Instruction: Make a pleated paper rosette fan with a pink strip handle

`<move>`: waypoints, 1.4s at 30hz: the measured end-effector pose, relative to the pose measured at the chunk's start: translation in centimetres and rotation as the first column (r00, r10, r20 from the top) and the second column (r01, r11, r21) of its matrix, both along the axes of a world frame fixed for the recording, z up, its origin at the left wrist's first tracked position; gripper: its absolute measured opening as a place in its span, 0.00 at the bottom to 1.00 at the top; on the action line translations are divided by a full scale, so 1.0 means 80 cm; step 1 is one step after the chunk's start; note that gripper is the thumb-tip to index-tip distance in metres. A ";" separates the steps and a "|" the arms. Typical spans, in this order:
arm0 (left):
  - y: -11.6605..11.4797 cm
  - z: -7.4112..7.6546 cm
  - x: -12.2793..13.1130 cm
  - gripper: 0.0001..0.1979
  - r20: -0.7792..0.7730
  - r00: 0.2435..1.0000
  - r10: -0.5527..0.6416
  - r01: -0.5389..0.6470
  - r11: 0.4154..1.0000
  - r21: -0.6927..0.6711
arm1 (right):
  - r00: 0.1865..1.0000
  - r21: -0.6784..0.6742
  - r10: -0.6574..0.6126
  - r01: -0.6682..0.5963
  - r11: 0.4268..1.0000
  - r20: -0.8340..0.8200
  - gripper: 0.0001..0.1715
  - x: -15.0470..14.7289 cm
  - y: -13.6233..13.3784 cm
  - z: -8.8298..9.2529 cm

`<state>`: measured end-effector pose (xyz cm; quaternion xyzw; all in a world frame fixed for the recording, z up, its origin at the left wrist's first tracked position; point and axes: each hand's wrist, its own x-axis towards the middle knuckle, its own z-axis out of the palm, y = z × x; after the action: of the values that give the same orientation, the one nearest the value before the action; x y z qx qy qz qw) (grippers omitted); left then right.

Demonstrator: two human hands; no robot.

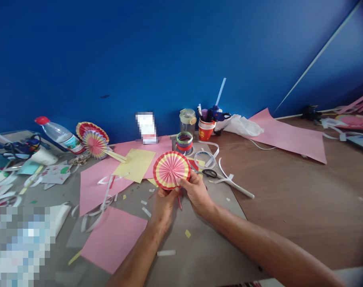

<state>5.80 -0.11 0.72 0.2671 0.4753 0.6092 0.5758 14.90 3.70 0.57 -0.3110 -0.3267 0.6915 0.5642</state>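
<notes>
A round pleated paper fan (171,170), pink in the middle with yellow and red rings, is held up in both my hands. My left hand (166,201) grips its lower edge from below. At its lower right, my right hand (196,193) pinches the rim, thumb on the front face. A thin red strip (180,202) hangs beneath the fan between the hands. Just behind stand stacked tape rolls (184,144), green over red and blue. Scissors (209,173) with black handles lie right of the fan, partly hidden by my right hand.
Pink sheets (114,237), a yellow sheet (136,164) and white strips lie across the grey board. Finished-looking fans (94,141) and a tilted bottle (61,135) are at left. A red paper cup (206,129) with tools and a clear jar (187,119) stand by the blue wall.
</notes>
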 end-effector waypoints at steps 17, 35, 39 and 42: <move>0.001 -0.003 0.001 0.20 0.063 0.998 0.001 -0.002 1.000 0.017 | 0.999 -0.052 0.002 -0.004 0.999 -0.032 0.13 -0.002 -0.002 -0.001; 0.001 0.006 0.002 0.17 0.102 0.995 -0.007 0.007 1.000 0.001 | 0.999 -0.039 0.044 -0.045 0.998 -0.020 0.20 -0.006 -0.008 -0.003; 0.001 0.006 0.004 0.12 0.079 0.997 -0.006 0.006 1.000 -0.004 | 1.000 -0.043 0.009 -0.008 0.999 0.016 0.21 -0.009 -0.009 -0.006; 0.001 0.005 0.005 0.11 0.064 0.998 -0.008 0.008 1.000 -0.007 | 0.999 -0.033 -0.012 0.013 0.999 0.035 0.22 -0.011 -0.010 -0.007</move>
<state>6.18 -0.02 1.10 0.2472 0.4576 0.6136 0.5941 14.04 2.87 0.04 -0.3342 -0.3230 0.6877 0.5577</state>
